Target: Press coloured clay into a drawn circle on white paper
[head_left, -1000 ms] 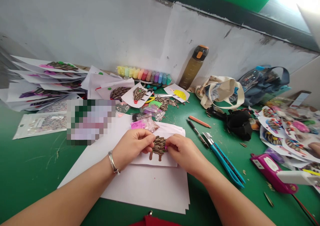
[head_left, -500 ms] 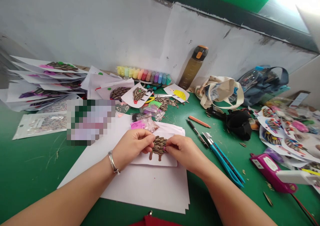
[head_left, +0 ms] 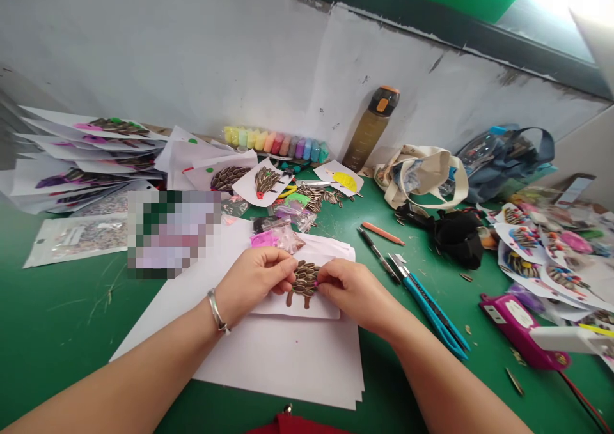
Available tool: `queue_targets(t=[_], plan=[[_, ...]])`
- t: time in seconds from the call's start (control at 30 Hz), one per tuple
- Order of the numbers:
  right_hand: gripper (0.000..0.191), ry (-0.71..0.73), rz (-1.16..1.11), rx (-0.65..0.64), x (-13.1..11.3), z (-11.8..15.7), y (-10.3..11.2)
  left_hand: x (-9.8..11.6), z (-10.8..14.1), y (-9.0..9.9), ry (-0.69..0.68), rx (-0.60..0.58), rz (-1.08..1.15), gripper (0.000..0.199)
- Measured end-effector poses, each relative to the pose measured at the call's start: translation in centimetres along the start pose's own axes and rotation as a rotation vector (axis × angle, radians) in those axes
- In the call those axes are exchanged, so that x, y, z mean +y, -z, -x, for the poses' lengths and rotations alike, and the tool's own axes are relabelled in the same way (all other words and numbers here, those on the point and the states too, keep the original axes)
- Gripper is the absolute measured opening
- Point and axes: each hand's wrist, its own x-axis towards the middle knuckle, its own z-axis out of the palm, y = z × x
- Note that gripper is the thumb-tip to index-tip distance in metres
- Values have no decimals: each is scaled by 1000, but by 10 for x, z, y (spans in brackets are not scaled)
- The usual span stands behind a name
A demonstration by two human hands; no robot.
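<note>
Hand positions are almost unchanged from the earlier frame, with the right hand sitting marginally further right, and a co-worker's fingers at the far right edge have left view. The sunflower-seed hedgehog [head_left: 306,278] lies on a white card [head_left: 297,309] at the centre of the bench, on top of a stack of white paper sheets [head_left: 283,364]. Its long axis runs roughly left to right, with the seeds overlapping in rows and brown feet showing below. Which way it faces cannot be confirmed, as fingers cover both ends. The left hand [head_left: 256,287], with a silver bangle [head_left: 217,310] at the wrist, closes on the piece's left end. The right hand [head_left: 355,296] pinches its right end in a narrow grip, and a tiny pink speck at those fingertips [head_left: 322,282] is too small to identify. Just above the paper lies a clear bag of pink pieces [head_left: 275,239]. To the right are a black-and-silver pen [head_left: 378,255], an orange pencil [head_left: 382,232] and a blue-handled cutter [head_left: 432,316], all apart from the hands. Farther up, loose sunflower seeds [head_left: 314,197] sit beside finished seed cards [head_left: 266,181], all on a green bench mat [head_left: 71,319]. A magenta device [head_left: 520,332] and a white glue gun [head_left: 566,339] lie at right.
</note>
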Motion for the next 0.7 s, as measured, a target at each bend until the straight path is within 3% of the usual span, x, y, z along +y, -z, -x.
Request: queue_targets(t=[0.27, 0.47, 0.7], plan=[[12, -13, -94, 16, 3, 2, 7, 1, 1, 1, 0, 12, 2, 24], [11, 3, -158, 217, -3, 5, 17, 7, 8, -1, -9, -16, 49, 27], [12, 70, -185, 313, -9, 9, 15, 10, 13, -3, -13, -47, -4, 37]])
